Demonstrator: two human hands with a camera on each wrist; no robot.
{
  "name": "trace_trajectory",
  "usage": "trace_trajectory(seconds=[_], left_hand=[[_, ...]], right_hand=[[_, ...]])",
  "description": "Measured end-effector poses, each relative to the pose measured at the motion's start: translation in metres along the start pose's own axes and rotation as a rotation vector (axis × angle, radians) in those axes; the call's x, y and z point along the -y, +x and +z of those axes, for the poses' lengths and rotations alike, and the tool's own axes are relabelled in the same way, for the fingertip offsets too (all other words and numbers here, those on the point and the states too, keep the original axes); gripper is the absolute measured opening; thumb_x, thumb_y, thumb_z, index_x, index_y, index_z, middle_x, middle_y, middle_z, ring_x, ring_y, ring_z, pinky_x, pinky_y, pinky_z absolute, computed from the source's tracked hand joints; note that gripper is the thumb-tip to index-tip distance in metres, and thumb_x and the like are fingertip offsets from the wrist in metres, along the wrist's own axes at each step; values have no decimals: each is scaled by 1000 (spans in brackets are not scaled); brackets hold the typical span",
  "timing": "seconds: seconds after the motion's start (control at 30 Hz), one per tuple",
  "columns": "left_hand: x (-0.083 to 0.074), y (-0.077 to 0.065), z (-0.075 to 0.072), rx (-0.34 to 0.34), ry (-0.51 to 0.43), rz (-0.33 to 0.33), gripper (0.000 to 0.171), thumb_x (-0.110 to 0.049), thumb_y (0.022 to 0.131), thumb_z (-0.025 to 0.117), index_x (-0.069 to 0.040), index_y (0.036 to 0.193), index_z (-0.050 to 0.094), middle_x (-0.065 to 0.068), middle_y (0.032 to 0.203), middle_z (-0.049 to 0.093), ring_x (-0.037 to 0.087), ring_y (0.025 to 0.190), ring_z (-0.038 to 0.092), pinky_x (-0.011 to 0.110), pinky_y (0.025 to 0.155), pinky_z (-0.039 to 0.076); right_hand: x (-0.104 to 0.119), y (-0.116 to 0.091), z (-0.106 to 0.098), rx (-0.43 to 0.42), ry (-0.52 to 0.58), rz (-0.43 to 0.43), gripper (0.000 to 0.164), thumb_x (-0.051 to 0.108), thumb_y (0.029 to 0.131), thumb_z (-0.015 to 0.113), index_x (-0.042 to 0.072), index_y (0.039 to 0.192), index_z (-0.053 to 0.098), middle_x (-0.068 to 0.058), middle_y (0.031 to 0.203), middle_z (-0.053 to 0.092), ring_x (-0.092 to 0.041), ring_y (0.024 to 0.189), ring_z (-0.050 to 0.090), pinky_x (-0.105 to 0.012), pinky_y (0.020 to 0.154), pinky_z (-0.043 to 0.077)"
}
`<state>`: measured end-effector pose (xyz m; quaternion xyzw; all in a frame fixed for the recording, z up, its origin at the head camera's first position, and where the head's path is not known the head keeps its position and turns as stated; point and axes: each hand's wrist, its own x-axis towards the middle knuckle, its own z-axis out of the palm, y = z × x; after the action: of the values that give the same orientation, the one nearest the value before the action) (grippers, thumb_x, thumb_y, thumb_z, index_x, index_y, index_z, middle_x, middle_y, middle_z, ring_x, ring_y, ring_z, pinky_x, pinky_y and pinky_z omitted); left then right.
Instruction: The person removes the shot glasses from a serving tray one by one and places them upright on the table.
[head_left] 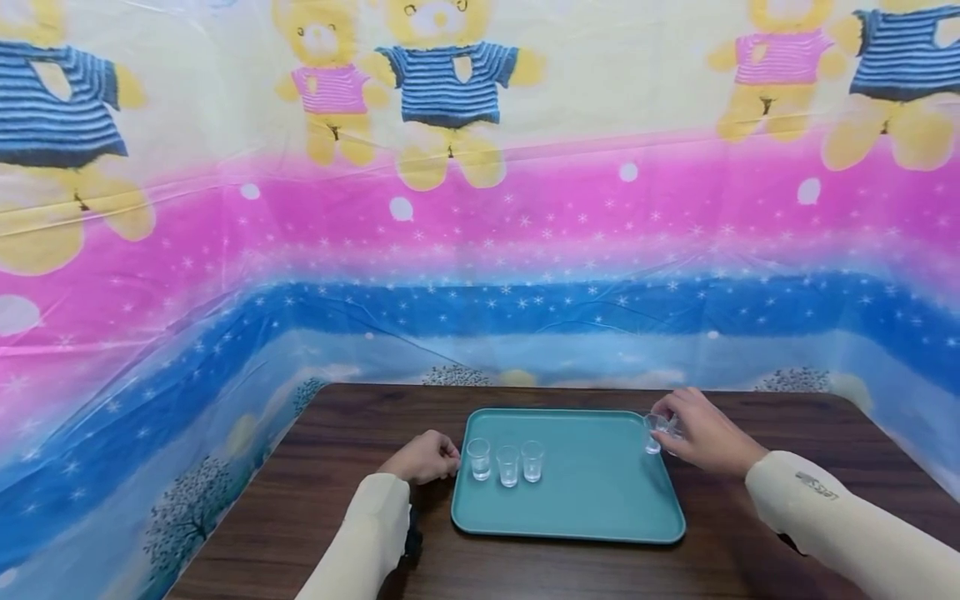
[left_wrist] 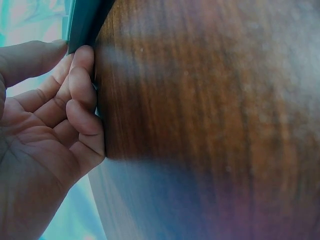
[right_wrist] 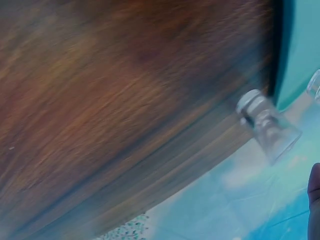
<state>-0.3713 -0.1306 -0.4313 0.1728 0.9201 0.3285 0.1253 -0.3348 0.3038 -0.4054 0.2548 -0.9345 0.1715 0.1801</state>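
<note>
My left hand is at the left edge of a teal tray, thumb and curled fingers pinching its rim. Across the tray, by its far right corner, my right hand holds a small clear shot glass between thumb and fingers, its base over the tray. A second shot glass stands on the table just outside the tray, partly behind the right fingers in the head view. Only a fingertip shows in the right wrist view. Three shot glasses, left, middle and right, stand upright on the tray's left side.
The dark wooden table extends around the tray. Behind it and at the sides hangs a printed cloth with teddy bears and coloured bands, close to the table's far edge.
</note>
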Motion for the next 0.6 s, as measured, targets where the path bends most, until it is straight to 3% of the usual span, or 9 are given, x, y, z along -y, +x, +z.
trace_trajectory(seconds=[0.33, 0.6], left_hand=[[0, 1, -1, 0, -6, -16, 7, -9, 92, 61, -3, 89, 63, 5, 76, 59, 20, 67, 56, 31, 58, 43], [-1, 0, -1, -1, -2, -5, 7, -9, 93, 60, -3, 89, 63, 5, 76, 60, 19, 67, 56, 31, 59, 44]], right_hand=[[-18, -21, -6, -23, -42, 32, 23, 17, 82, 73, 6, 100, 64, 0, 92, 56, -12, 82, 45, -34, 67, 44], [-27, -33, -5, 8, -67, 137, 25, 19, 80, 74, 6, 99, 64, 0, 89, 56, -15, 80, 45, -36, 65, 43]])
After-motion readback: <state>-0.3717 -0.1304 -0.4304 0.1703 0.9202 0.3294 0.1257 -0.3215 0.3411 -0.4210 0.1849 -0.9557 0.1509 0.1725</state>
